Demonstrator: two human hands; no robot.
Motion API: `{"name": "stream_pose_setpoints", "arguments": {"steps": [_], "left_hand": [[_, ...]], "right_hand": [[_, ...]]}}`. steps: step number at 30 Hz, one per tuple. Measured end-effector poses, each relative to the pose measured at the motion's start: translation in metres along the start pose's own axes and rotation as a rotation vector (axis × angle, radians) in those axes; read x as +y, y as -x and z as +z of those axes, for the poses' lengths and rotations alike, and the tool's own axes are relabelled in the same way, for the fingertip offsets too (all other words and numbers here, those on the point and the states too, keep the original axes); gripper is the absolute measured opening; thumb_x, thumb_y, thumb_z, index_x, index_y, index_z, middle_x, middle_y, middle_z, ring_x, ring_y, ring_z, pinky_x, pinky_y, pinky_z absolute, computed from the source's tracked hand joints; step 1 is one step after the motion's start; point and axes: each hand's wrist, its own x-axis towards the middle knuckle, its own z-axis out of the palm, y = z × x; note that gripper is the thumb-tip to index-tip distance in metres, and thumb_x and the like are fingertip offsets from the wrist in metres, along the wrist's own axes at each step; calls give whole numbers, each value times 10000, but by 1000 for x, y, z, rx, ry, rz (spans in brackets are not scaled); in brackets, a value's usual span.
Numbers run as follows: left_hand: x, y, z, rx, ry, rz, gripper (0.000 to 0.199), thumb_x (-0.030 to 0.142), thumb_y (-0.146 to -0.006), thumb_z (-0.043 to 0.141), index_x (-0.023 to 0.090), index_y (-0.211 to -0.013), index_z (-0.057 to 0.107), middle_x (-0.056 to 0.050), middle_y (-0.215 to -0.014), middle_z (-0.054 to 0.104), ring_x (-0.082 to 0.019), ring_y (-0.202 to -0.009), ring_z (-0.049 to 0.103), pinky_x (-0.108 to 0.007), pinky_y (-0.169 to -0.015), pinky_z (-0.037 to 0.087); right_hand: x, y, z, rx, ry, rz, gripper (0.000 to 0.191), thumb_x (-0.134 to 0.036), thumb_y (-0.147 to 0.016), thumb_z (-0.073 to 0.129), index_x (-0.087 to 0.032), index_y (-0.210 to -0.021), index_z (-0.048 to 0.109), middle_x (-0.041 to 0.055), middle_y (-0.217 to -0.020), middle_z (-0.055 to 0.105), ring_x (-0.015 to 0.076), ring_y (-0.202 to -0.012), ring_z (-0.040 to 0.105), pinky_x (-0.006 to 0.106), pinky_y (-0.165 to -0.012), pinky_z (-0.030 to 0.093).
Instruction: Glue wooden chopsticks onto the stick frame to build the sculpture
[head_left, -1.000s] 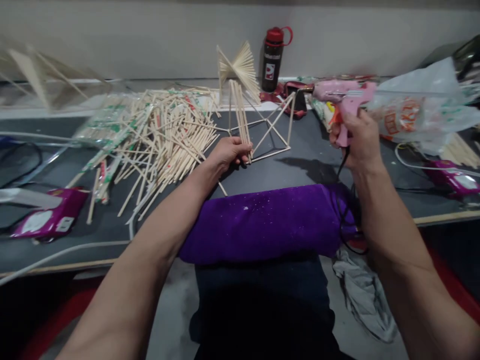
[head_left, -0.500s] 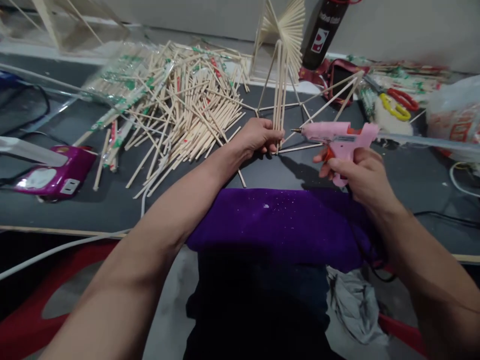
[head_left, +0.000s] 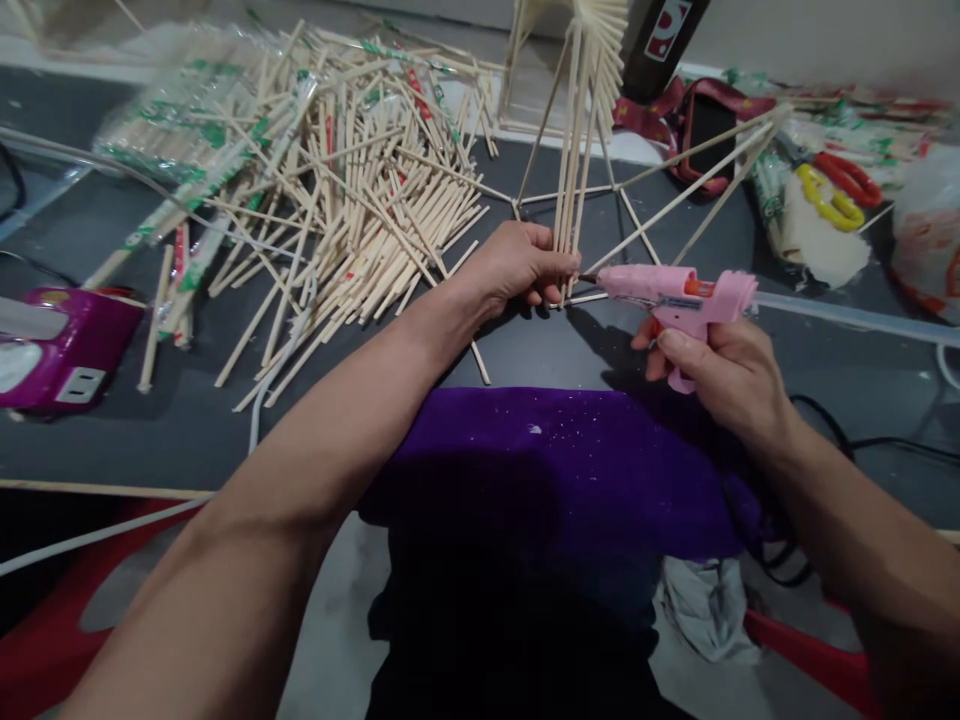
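Note:
My left hand (head_left: 525,265) pinches the lower ends of several upright wooden sticks (head_left: 574,170) that belong to a stick frame on the dark table. In my right hand (head_left: 712,360) is a pink glue gun (head_left: 667,290), with a finger at its trigger. The gun's metal nozzle reaches the stick ends, right beside my left fingertips; whether it touches them I cannot tell. Thin sticks (head_left: 690,185) joined at angles spread out behind the gun. A clear glue stick (head_left: 847,305) juts from the gun's rear.
Loose sticks (head_left: 375,210) lie heaped at the left, beside plastic-wrapped bundles (head_left: 187,120). A purple power socket (head_left: 97,345) is at far left. Back right are a dark bottle (head_left: 664,45), scissors (head_left: 832,195) and a plastic bag (head_left: 930,230). Purple cloth (head_left: 525,460) covers the lap.
The glue gun has come down and its nozzle is now against or very near the stick ends by my left fingers. My left hand keeps its pinch. The view has shifted slightly.

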Motion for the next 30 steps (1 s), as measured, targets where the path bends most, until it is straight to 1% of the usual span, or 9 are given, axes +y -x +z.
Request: {"name": "stream_pose_setpoints", "arguments": {"steps": [8, 13, 18, 22, 25, 30], "left_hand": [[7, 2, -2, -7, -11, -29, 96, 146, -834, 736, 109, -788, 659, -12, -647, 675, -30, -460, 583, -148, -449, 373], [7, -1, -6, -25, -30, -62, 94, 175, -827, 748, 110, -824, 680, -15, -666, 690, -26, -476, 588, -131, -457, 377], [7, -3, -9, -51, -54, -69, 92, 180, -818, 738, 104, -826, 687, -19, -652, 684, -34, -488, 590, -132, -450, 372], [6, -4, -10, -58, -76, -73, 101, 197, -811, 738, 109, -834, 693, -19, -658, 686, -41, -499, 597, -133, -452, 380], [7, -3, -10, -57, -80, -71, 88, 190, -807, 732, 114, -833, 696, -24, -673, 688, -42, -499, 593, -143, -446, 379], [11, 0, -8, -46, -62, -77, 40, 145, -800, 716, 119, -799, 686, -34, -698, 693, -39, -488, 582, -167, -439, 370]], "right_hand": [[-5, -1, 1, -6, -8, 16, 349, -431, -990, 600, -150, -830, 733, 23, -659, 659, 108, -589, 545, 277, -584, 378], [-7, -1, 2, -1, -6, 47, 366, -475, -973, 614, -144, -883, 742, 22, -653, 658, 115, -590, 546, 284, -581, 370], [-7, -2, 3, -13, -15, 29, 357, -480, -977, 608, -158, -878, 726, 20, -634, 643, 123, -574, 542, 283, -574, 389], [-9, -3, 2, -5, 25, 7, 319, -445, -981, 599, -178, -859, 724, 34, -678, 654, 144, -617, 576, 286, -588, 423], [-10, -4, 3, 7, 39, 4, 306, -428, -977, 598, -192, -822, 716, 34, -668, 642, 154, -623, 579, 291, -580, 428], [-10, -5, 7, 10, 46, 9, 372, -473, -973, 592, -209, -725, 678, 37, -649, 635, 161, -610, 567, 304, -569, 433]]}}
